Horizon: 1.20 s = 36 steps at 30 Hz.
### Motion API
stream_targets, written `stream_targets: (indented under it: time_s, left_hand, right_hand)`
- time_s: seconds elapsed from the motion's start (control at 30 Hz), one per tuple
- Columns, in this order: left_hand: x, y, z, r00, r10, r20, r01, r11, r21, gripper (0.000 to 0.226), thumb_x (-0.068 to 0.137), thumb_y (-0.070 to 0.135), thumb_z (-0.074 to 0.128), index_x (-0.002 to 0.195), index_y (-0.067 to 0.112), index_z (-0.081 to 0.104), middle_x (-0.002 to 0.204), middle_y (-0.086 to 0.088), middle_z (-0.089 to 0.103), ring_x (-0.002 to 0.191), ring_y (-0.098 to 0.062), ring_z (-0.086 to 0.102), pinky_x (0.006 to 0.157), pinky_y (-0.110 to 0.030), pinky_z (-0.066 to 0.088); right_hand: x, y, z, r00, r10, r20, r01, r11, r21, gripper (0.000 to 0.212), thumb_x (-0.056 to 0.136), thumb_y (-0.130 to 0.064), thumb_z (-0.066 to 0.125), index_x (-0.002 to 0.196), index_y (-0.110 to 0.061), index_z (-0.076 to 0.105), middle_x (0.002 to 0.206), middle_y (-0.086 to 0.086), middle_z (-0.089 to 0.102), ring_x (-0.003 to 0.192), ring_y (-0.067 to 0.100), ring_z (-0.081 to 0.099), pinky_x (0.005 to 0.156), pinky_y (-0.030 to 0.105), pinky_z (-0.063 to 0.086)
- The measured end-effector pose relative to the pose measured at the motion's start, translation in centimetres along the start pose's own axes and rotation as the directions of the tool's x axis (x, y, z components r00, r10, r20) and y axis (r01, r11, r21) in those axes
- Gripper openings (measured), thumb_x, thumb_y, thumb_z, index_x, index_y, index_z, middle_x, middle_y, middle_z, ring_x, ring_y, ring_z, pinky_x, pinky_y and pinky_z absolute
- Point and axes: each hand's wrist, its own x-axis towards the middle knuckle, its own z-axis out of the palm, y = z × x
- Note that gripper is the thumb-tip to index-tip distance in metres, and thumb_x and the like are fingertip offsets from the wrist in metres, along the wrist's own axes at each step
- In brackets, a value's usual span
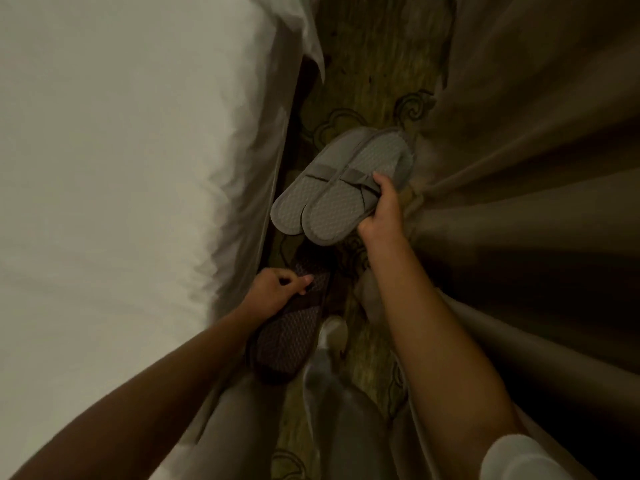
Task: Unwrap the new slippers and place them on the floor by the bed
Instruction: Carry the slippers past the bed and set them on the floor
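Observation:
A pair of light grey slippers (341,187) lies side by side, soles up, just above the patterned carpet between the bed and the curtain. My right hand (382,206) grips the right edge of this pair near its band. Lower down, a dark brown pair of slippers (289,336) hangs in my left hand (277,291), whose fingers close over its strap. No wrapping shows on either pair. The dim light hides whether the grey pair touches the floor.
The white bed (121,168) fills the left side, its sheet hanging to the floor. Heavy beige curtains (519,150) crowd the right. A narrow strip of patterned carpet (377,74) runs between them. My legs and a white-socked foot (334,332) stand on the carpet below.

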Motion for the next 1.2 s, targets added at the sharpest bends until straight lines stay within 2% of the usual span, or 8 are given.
stream_targets:
  time_s: [0.17,0.3,0.43,0.53,0.6,0.77,0.97,1.2]
  left_hand:
    - [6.9,-8.8,6.6,0.996,-0.08,-0.047,0.078,0.996,-0.035,0.036,0.091,0.034,0.075,0.064,0.01,0.075,0.053,0.005,0.06,0.048,-0.002,0.05,0.057,-0.025,0.037]
    - [12.4,-14.7,9.5,0.984,-0.157,-0.082,0.151,0.986,-0.076,0.042,0.089,0.041,0.076,0.072,0.003,0.078,0.07,-0.007,0.074,0.052,-0.001,0.057,0.051,-0.008,0.038]
    - [16.5,-19.2,10.4,0.963,-0.242,-0.119,0.219,0.96,-0.175,0.038,0.092,0.026,0.075,0.074,-0.008,0.073,0.065,-0.006,0.064,0.046,0.009,0.054,0.052,-0.004,0.037]
    - [19.7,-22.8,11.1,0.962,-0.236,-0.141,0.208,0.96,-0.189,0.04,0.093,0.015,0.073,0.055,0.011,0.063,0.055,0.002,0.058,0.046,0.006,0.053,0.059,-0.014,0.041]
    - [21.2,-24.5,11.3,0.957,-0.217,-0.195,0.183,0.967,-0.178,0.047,0.093,0.011,0.073,0.049,0.022,0.058,0.045,0.013,0.055,0.043,0.009,0.052,0.056,-0.007,0.037]
    - [22.9,-27.2,11.8,0.935,-0.227,-0.274,0.193,0.97,-0.146,0.042,0.092,0.02,0.073,0.052,0.018,0.063,0.036,0.018,0.051,0.038,0.008,0.049,0.044,-0.005,0.03]
    - [22.3,-29.0,11.9,0.94,-0.234,-0.248,0.208,0.97,-0.128,0.039,0.091,0.012,0.075,0.056,-0.005,0.068,0.054,-0.009,0.06,0.056,-0.018,0.058,0.064,-0.025,0.043]
    - [20.5,-30.0,11.2,0.938,-0.306,-0.162,0.286,0.949,-0.137,0.039,0.093,0.02,0.074,0.059,0.001,0.071,0.06,-0.011,0.064,0.062,-0.025,0.062,0.06,-0.024,0.046]
  right_hand:
    - [12.4,7.8,-4.1,0.996,-0.015,-0.091,0.006,0.995,-0.099,0.048,0.092,-0.026,0.07,0.138,-0.014,0.061,0.125,0.012,0.071,0.107,0.029,0.069,0.076,0.037,0.063]
    - [21.2,14.0,-6.9,0.989,-0.008,-0.147,-0.006,0.995,-0.097,0.049,0.093,-0.027,0.069,0.139,-0.01,0.06,0.133,0.014,0.068,0.116,0.032,0.067,0.099,0.046,0.057]
    - [26.3,18.0,-8.9,0.994,0.015,-0.105,-0.022,0.998,-0.066,0.051,0.096,-0.027,0.064,0.145,-0.013,0.055,0.136,0.014,0.065,0.119,0.032,0.065,0.097,0.044,0.058]
    - [29.1,20.3,-9.3,0.998,0.045,-0.033,-0.046,0.999,-0.026,0.052,0.097,-0.029,0.063,0.146,-0.016,0.054,0.136,0.013,0.065,0.121,0.033,0.064,0.105,0.047,0.053]
    - [30.7,21.4,-9.7,0.996,0.088,0.0,-0.088,0.996,-0.013,0.053,0.096,-0.028,0.065,0.146,-0.015,0.055,0.138,0.013,0.065,0.125,0.032,0.063,0.111,0.048,0.048]
    - [33.0,22.9,-14.5,0.982,0.149,-0.118,-0.161,0.982,-0.098,0.051,0.094,-0.031,0.068,0.141,-0.014,0.056,0.123,0.009,0.066,0.109,0.023,0.061,0.102,0.037,0.052]
    - [33.5,24.5,-20.6,0.958,0.153,-0.244,-0.167,0.985,-0.038,0.051,0.095,-0.027,0.068,0.144,-0.014,0.055,0.132,0.01,0.068,0.103,0.02,0.068,0.079,0.031,0.061]
    - [34.0,26.3,-22.5,0.938,0.275,-0.213,-0.336,0.874,-0.35,0.052,0.099,-0.038,0.059,0.146,-0.019,0.052,0.132,0.004,0.066,0.113,0.02,0.064,0.103,0.036,0.05]
